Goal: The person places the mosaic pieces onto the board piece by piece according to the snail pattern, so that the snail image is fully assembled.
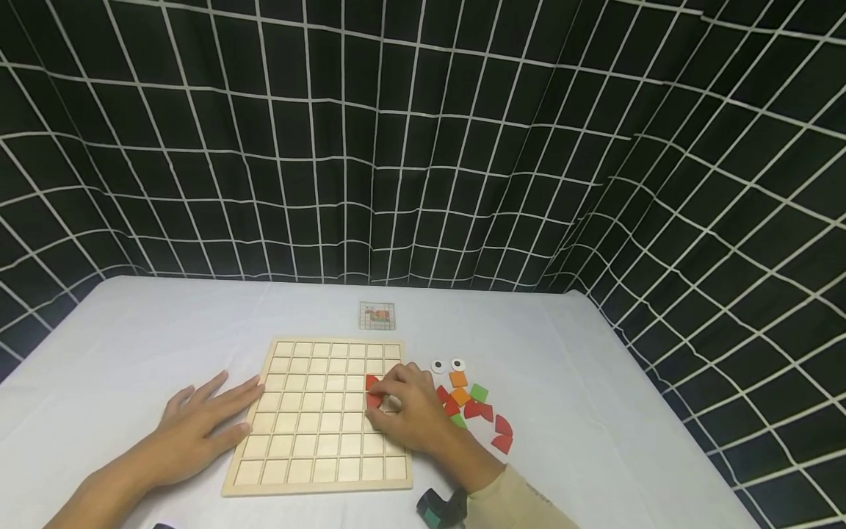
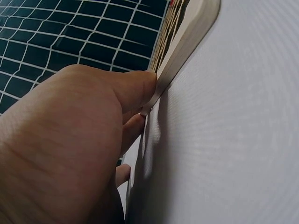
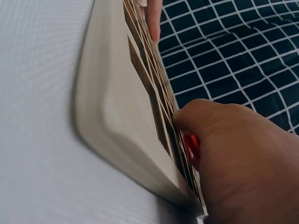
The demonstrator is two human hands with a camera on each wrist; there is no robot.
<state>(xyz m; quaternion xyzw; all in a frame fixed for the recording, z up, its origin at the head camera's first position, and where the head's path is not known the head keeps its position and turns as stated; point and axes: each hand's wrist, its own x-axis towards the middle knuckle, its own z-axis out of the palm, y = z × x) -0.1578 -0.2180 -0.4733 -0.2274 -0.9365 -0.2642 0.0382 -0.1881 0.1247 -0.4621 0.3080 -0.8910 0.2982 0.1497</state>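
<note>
A wooden grid board (image 1: 317,444) lies on the white table. Spread fingers of my left hand (image 1: 192,430) rest at its left edge, and in the left wrist view the thumb (image 2: 140,88) touches the board's side rim (image 2: 180,49). Over the right part of the grid, my right hand (image 1: 416,411) pinches a red quarter-circle piece (image 1: 374,401) between thumb and fingers. Just above that piece, another red piece (image 1: 371,380) sits in a cell. From the right wrist, red (image 3: 192,145) shows beneath the hand (image 3: 247,158); the fingertips are mostly hidden.
Right of the board lie several loose pieces: red quarter circles (image 1: 503,425), orange squares (image 1: 458,379), green ones (image 1: 479,393) and two eye discs (image 1: 457,364). A small picture card (image 1: 377,316) lies behind the board. A dark device (image 1: 441,508) is by the right sleeve.
</note>
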